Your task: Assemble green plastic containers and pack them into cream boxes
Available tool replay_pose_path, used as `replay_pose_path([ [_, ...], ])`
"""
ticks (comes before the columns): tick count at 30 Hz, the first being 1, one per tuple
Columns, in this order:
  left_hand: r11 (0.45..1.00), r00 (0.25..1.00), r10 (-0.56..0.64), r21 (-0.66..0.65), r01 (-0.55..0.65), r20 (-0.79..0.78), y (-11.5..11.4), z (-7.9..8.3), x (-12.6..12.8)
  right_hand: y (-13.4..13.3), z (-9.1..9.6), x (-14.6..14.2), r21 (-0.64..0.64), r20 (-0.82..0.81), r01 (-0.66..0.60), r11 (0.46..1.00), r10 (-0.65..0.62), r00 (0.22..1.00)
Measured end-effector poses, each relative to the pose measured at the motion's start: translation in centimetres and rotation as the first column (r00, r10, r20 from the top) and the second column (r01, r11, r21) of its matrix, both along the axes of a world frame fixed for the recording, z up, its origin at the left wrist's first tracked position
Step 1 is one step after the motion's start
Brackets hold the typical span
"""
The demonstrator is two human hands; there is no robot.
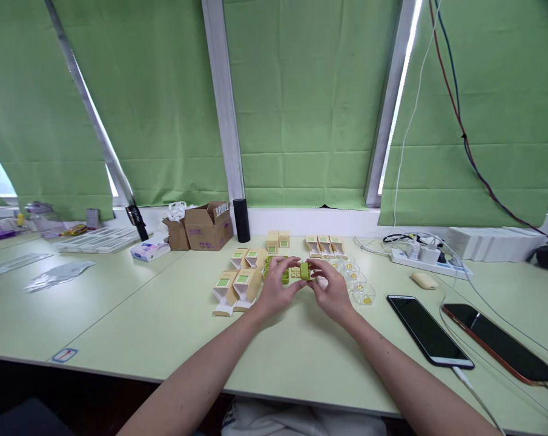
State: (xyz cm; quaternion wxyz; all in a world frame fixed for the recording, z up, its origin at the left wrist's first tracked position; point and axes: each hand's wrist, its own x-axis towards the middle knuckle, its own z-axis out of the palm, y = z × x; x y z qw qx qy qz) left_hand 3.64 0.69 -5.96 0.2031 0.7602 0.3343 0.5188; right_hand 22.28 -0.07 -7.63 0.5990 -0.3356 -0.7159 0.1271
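- Closest to us, the pale green desk (119,327) runs across the view, and our two forearms reach out over it towards its middle.
- To the right, two dark phones (428,330) lie flat side by side, the nearer one with a cable plugged in.
- Our left hand (276,292) and right hand (333,293) meet low over the desk. The fingers of both are curled in and closed from either side on a small green piece (304,270), pinched between the fingertips.
- Just beside it, under the left fingers, lie a second green bit (285,277) and a small patterned insert (295,273), both too small to make out.
- Left of the hands, four open cartons (246,284) lie with their flaps out. Right of the hands, clear cups (364,295) holding yellow bits run in a row.
- Behind these stand two closed cartons (278,240) and three further cartons (323,244). We judge the work partway: a few cartons are shut and several are not yet.
- Farthest back are a power strip (419,257), a brown cardboard box (209,225), a black cylinder (241,220) and green blinds (301,103).
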Motion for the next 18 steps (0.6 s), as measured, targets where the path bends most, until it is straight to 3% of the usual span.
replay_pose_path([
  [4,0.998,0.998,0.045,-0.037,-0.043,0.037,0.2,0.0,0.0,0.5,-0.3,-0.2,-0.179,-0.213,-0.102,0.979,0.063,0.975],
  [8,0.988,0.99,0.137,-0.075,-0.135,0.022,0.6,0.0,0.1,0.9,-0.7,-0.4,-0.243,-0.344,-0.203,0.949,0.111,0.933],
  [13,0.981,0.995,0.095,-0.172,-0.087,0.037,0.7,0.0,0.5,0.7,-0.8,-0.7,-0.253,-0.366,-0.228,0.94,0.125,0.922],
  [18,0.972,0.991,0.077,-0.229,-0.05,0.108,0.0,0.3,1.2,0.5,-0.8,-0.7,-0.222,-0.286,-0.174,0.96,0.106,0.952],
])
